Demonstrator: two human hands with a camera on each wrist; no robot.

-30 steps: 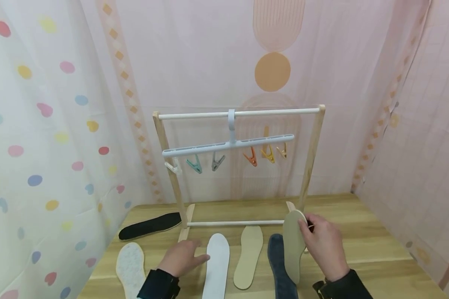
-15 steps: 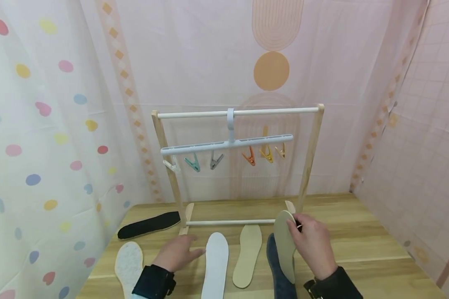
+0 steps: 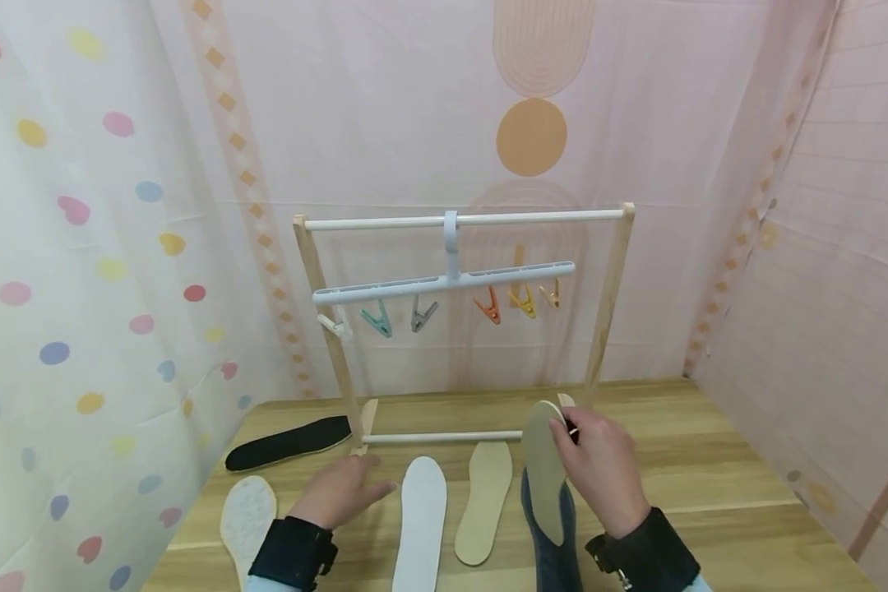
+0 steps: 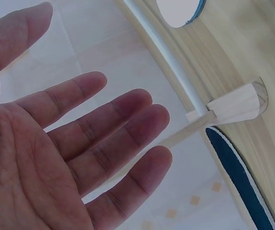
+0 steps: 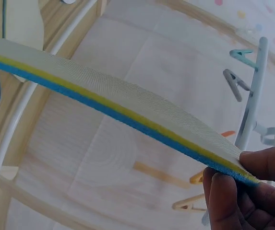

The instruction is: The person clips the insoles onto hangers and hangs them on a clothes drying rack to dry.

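Beige in play, pinching the insole (image 3: 543,477) by its upper edge in the right hand (image 3: 605,469), lower right of centre, hanging left of the fingers; carried leftward since a second ago, now further across the dark insole (image 3: 557,567). Leaving the left hand (image 3: 339,492) loose, lower left.

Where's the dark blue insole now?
Head view: the dark blue insole lies on the table, right of centre, partly hidden by the beige insole the right hand holds.

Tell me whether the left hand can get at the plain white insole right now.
Probably yes: the left hand is open and holds nothing, and the plain white insole lies near its thumb on the table, with nothing seen between them.
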